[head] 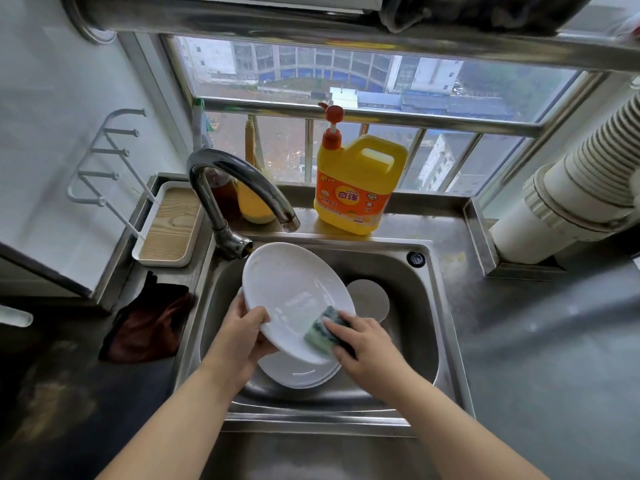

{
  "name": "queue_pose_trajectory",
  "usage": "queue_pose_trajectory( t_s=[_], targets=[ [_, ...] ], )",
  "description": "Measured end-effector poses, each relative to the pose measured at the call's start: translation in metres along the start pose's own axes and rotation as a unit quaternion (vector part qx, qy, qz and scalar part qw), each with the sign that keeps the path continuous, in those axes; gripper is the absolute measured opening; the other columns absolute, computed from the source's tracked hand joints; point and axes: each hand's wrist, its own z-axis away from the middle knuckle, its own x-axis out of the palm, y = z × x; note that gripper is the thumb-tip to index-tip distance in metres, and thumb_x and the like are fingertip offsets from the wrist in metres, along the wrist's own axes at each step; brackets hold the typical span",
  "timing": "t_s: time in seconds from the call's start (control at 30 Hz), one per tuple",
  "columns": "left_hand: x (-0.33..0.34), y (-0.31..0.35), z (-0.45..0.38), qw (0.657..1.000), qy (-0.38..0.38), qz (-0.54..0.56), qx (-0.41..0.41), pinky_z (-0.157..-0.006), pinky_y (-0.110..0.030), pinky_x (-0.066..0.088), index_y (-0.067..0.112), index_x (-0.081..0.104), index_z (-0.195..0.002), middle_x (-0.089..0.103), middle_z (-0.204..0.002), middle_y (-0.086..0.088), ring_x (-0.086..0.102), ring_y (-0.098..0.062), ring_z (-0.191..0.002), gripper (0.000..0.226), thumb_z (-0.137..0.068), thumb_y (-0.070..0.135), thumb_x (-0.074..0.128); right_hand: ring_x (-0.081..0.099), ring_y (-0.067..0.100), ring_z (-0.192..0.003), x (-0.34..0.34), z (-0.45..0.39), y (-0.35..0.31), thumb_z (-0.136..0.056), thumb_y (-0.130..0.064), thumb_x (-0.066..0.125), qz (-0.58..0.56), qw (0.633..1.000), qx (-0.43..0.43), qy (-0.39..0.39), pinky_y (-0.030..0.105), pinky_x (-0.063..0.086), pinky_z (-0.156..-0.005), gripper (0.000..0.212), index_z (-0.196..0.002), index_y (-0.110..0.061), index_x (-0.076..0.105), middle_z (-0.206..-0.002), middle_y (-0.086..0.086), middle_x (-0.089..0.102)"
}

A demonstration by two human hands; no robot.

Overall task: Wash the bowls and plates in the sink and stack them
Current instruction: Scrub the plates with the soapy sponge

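Hidden or unclear: the stack of white plates in the sink is mostly covered by the held plate, so the count cannot be told; a round white dish at the back of the basin shows only part of itself; the left hand's fingers are behind the plate. Both forearms reach in from the bottom edge. Left hand grips the near left rim of a white oval plate, thumb on top, the plate tilted up over the basin below the faucet. Right hand holds a green sponge curled under its fingers, pressed on the plate's lower right rim. Yellow detergent bottle stands behind the sink; dark red cloth lies left.
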Motion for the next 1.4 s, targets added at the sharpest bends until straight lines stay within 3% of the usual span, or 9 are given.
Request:
queue_pose_trajectory(
  t_s=[0.13,0.3,0.4,0.6,0.73,0.83,0.93,1.13,1.4],
  targets=[
    [-0.004,0.003,-0.005,0.999,0.0,-0.026,-0.02,-0.063,-0.041,0.055,0.026,0.055,-0.118,0.061,-0.113,-0.014,0.06,-0.035,-0.101,0.043,-0.088,0.0,0.039,0.022,0.026,-0.135,-0.012,-0.006,0.02,-0.099,-0.05,0.031,0.105,0.99,0.069,-0.058,0.038,0.019,-0.112,0.052,-0.148,-0.038,0.022,-0.159,-0.003,0.012],
    [-0.006,0.017,-0.017,0.994,0.048,-0.071,-0.07,-0.052,-0.033,0.052,0.015,0.055,-0.105,0.063,-0.091,-0.013,0.06,-0.027,-0.078,0.024,-0.091,0.008,0.037,0.029,0.022,-0.128,-0.024,0.01,0.001,-0.065,-0.086,0.04,0.113,0.992,-0.034,-0.045,0.04,0.022,-0.11,0.094,-0.145,-0.036,0.033,-0.155,-0.01,0.02],
    [-0.005,0.024,-0.019,0.988,0.04,-0.103,-0.103,-0.062,-0.036,0.051,0.013,0.054,-0.106,0.064,-0.092,-0.013,0.061,-0.028,-0.081,0.022,-0.091,0.012,0.038,0.061,0.028,-0.097,-0.009,0.011,0.004,-0.059,-0.048,0.075,0.147,0.985,-0.079,0.035,0.042,0.052,-0.081,0.072,-0.125,-0.029,0.055,-0.128,0.001,0.058],
    [0.016,-0.003,-0.005,0.996,-0.005,-0.056,-0.072,-0.067,-0.037,0.058,0.008,0.05,-0.123,0.066,-0.108,-0.018,0.065,-0.028,-0.088,0.037,-0.09,-0.006,0.04,0.065,0.023,-0.076,0.008,0.014,-0.012,-0.053,-0.024,0.074,0.08,0.98,-0.078,0.163,0.032,0.051,-0.068,0.059,-0.112,-0.026,0.065,-0.111,-0.001,0.071],
    [0.032,-0.026,0.013,0.996,-0.049,0.008,-0.07,-0.069,-0.034,0.059,0.012,0.054,-0.12,0.07,-0.109,-0.017,0.07,-0.027,-0.092,0.04,-0.089,-0.01,0.041,0.065,0.024,-0.089,0.016,0.009,-0.031,-0.062,-0.033,0.073,0.033,0.991,-0.024,0.129,0.037,0.055,-0.077,0.057,-0.117,-0.021,0.066,-0.121,0.003,0.066],
    [0.024,-0.021,0.012,0.998,-0.03,0.006,-0.05,-0.069,-0.039,0.059,0.016,0.051,-0.124,0.067,-0.113,-0.018,0.069,-0.032,-0.096,0.043,-0.091,-0.009,0.04,0.033,0.02,-0.13,0.01,0.009,-0.029,-0.08,-0.077,0.028,-0.018,1.0,-0.016,0.005,0.033,0.023,-0.111,0.082,-0.147,-0.031,0.031,-0.156,-0.008,0.022],
    [0.015,-0.012,0.009,0.999,-0.014,-0.004,-0.047,-0.062,-0.037,0.059,0.017,0.051,-0.121,0.065,-0.112,-0.016,0.065,-0.032,-0.097,0.043,-0.09,-0.011,0.038,0.021,0.021,-0.134,0.008,0.006,-0.012,-0.084,-0.069,0.004,0.011,0.999,-0.036,-0.021,0.027,0.01,-0.112,0.075,-0.15,-0.036,0.017,-0.159,-0.013,0.003],
    [0.006,-0.007,0.009,0.998,-0.016,-0.021,-0.056,-0.059,-0.033,0.057,0.018,0.053,-0.116,0.063,-0.116,-0.014,0.06,-0.032,-0.105,0.041,-0.089,-0.009,0.039,0.021,0.027,-0.135,-0.005,-0.015,0.015,-0.099,-0.04,0.035,0.079,0.992,0.095,-0.034,0.034,0.015,-0.113,0.052,-0.149,-0.035,0.021,-0.16,-0.004,0.01],
    [0.002,-0.003,0.006,0.998,-0.036,-0.013,-0.049,-0.059,-0.035,0.057,0.014,0.055,-0.118,0.07,-0.101,-0.015,0.068,-0.029,-0.086,0.046,-0.085,-0.012,0.036,0.029,0.019,-0.125,0.008,-0.006,-0.022,-0.086,-0.042,0.034,-0.081,0.995,-0.058,-0.008,0.021,0.015,-0.107,0.058,-0.144,-0.037,0.034,-0.155,-0.013,0.02]
  ],
)
